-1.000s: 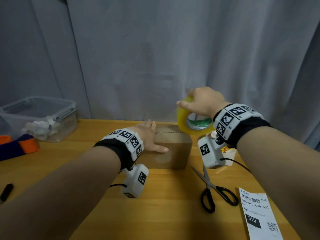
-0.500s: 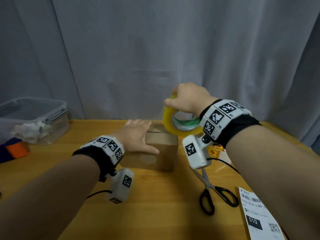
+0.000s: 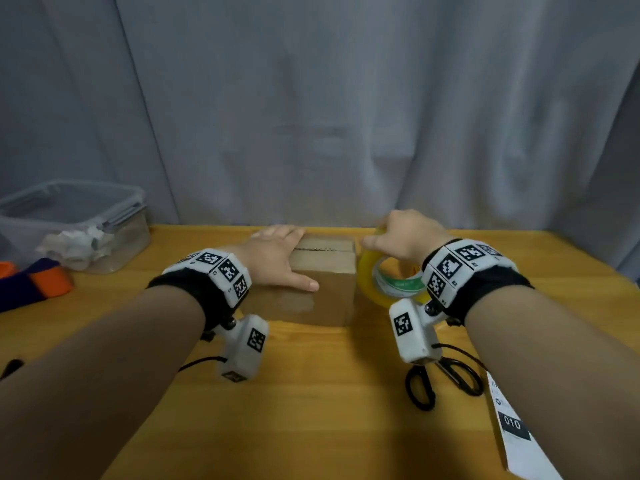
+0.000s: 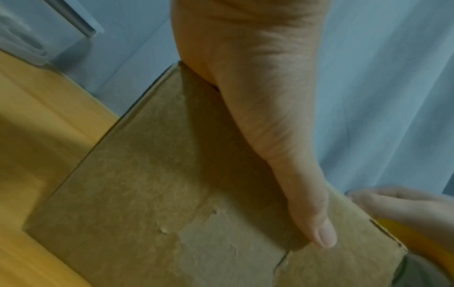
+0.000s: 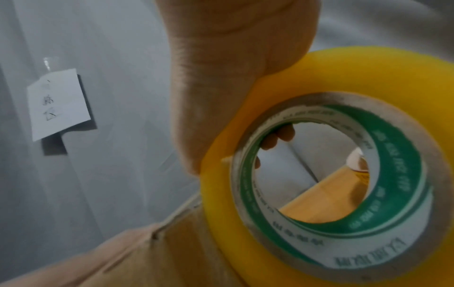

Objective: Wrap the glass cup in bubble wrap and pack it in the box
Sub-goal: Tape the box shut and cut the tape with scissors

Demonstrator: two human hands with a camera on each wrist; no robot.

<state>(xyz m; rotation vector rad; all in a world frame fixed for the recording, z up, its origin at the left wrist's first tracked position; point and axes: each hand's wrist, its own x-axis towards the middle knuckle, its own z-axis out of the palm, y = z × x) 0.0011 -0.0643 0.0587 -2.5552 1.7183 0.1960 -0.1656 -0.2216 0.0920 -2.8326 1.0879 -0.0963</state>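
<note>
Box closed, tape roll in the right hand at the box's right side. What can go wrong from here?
1. The left hand lies flat on only the left part of the box; pulling tape could drag or turn the box, I think.
2. The flap seam on top looks bare; tape laid crooked from the tape roll in the right hand may miss it.
3. The scissors lie partly under the right wrist; that arm could knock them.

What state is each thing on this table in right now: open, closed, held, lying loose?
Cardboard box: flaps closed, left hand flat on top.
Tape roll: gripped by right hand, beside the box.
Scissors: lying on the table, untouched.
Plastic container: lid on.
Shipping label: lying flat.
</note>
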